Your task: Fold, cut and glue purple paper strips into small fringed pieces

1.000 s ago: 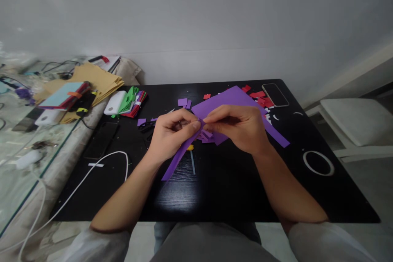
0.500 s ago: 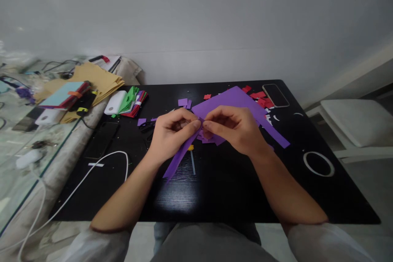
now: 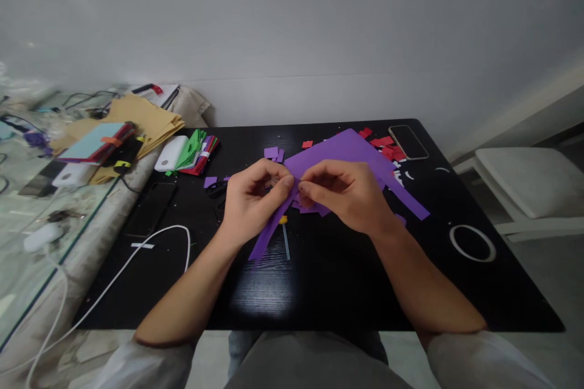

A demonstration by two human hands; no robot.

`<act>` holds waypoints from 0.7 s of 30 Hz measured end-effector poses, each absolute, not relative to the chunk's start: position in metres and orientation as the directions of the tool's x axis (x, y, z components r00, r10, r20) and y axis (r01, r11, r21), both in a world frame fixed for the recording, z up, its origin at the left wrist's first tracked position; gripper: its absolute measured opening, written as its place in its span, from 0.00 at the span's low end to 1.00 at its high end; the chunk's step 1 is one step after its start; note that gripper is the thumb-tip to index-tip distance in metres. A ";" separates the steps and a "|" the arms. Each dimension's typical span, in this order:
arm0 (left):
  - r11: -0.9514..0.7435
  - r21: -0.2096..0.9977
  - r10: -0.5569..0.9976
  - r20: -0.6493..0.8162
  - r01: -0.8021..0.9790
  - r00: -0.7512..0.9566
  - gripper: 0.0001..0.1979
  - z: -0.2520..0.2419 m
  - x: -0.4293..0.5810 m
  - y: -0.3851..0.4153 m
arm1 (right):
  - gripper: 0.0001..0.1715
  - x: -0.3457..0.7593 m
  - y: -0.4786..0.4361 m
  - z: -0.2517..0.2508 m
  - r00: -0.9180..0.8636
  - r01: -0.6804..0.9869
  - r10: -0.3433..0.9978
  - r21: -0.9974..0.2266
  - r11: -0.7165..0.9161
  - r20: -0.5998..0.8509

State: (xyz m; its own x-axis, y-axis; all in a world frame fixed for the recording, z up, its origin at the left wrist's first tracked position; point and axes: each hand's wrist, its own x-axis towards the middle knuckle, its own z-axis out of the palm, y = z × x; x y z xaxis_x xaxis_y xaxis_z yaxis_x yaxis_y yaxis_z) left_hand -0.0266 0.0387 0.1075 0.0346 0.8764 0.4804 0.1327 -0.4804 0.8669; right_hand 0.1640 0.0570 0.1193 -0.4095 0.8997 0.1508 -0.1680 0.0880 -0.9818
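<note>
No text, label, brand, number or sign can be read anywhere in this view.

Soft, even indoor light; a pale glare patch on the black tabletop (image 3: 267, 298); edges bow and blur leftward.

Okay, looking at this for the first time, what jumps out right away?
Two bare hands meet at the middle of the black table, the left hand and right hand pinching a purple paper strip that slants toward the near edge. Behind them lies a large purple sheet, with red scraps beside a phone at the far right.
</note>
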 end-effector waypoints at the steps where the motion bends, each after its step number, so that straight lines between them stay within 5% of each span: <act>1: -0.473 0.870 0.880 0.474 0.137 0.025 0.05 0.108 -0.026 0.039 | 0.08 0.164 0.057 0.119 -0.401 -0.167 0.903 -0.982 0.092 0.152; 10: -0.236 0.972 0.967 0.233 0.019 0.102 0.09 0.113 -0.024 0.040 | 0.13 0.167 0.064 0.121 -0.285 -0.176 0.946 -0.979 0.107 0.155; 21: -0.122 0.992 0.987 0.125 -0.038 0.099 0.08 0.114 -0.026 0.040 | 0.12 0.165 0.064 0.118 -0.240 -0.193 0.960 -0.977 0.096 0.142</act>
